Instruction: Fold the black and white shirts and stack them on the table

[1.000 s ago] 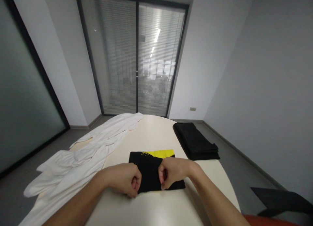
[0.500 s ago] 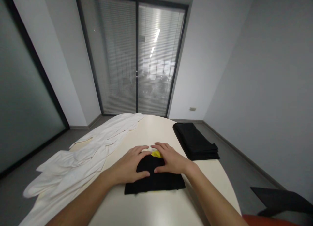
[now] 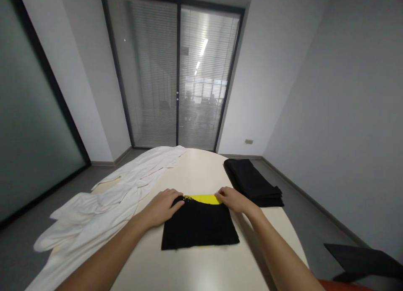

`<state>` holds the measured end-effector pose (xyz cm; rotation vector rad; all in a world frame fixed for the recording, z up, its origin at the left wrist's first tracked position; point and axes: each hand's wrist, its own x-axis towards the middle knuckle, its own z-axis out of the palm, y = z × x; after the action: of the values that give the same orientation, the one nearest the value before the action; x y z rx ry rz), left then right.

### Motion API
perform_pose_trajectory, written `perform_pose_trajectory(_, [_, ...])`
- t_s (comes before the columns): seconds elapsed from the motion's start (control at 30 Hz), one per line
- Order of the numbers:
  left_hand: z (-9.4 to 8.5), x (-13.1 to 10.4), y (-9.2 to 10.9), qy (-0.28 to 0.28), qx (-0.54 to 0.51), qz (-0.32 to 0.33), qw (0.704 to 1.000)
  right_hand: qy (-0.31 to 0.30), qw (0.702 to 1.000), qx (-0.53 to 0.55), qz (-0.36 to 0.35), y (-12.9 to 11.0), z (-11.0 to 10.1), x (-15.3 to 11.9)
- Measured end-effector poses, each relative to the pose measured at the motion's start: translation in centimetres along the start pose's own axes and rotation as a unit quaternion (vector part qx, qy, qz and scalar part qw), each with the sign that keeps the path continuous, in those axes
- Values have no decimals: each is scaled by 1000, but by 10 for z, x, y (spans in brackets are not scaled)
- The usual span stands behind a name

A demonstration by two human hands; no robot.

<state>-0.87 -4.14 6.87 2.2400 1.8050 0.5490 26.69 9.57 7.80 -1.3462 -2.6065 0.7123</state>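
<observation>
A black cloth (image 3: 198, 224), folded into a near rectangle, lies flat on the table with a yellow strip (image 3: 204, 198) showing along its far edge. Yellow speckles mark the left end of that strip. My left hand (image 3: 162, 207) is closed at the cloth's far left corner, thumb on top and fingertips at the edge. At the far right corner my right hand (image 3: 234, 200) pinches the cloth between thumb and fingers. The corners themselves are partly hidden under my fingers.
White cloths (image 3: 103, 215) spread along the table's left side, hanging over its edge. A folded stack of black cloth (image 3: 253, 182) lies at the right edge of the pale rounded table (image 3: 198, 169). A black and red chair (image 3: 362, 261) stands at the lower right.
My hands have moved apart from the middle of the cloth to its two far corners. The far edge now lies straighter, and more of the yellow strip shows.
</observation>
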Motion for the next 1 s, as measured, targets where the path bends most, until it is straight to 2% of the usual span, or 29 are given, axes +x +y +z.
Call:
perform_pose_trajectory(0.1, [1,4,-1,13,22,-39,999,15,998,55,-14,10,6,7])
perform_pose_trajectory(0.27, [-7,2,8,-52,36,-115,991,74,991,89,-68,1,16,12])
perform_pose_trajectory(0.37, [-8,-1,15,-74,46,-122,989,82,995,46,-24,-5,12,7])
perform_pose_trajectory(0.43, [-6,-1,19,-78,66,-128,987,49,998,9,31,-5,6,2])
perform_pose_trajectory(0.5, [-3,-1,23,-80,83,-128,985,2,998,0,56,-5,0,-2])
perform_pose_trajectory(0.67, [2,-1,31,-74,83,-110,988,-94,995,-2,41,-8,-16,-12])
perform_pose_trajectory(0.8, [4,0,33,-76,81,-116,987,-179,982,-33,57,-10,-25,-20])
perform_pose_trajectory(1.0, [4,-1,30,-83,80,-117,986,-190,976,-73,83,-2,-32,-25])
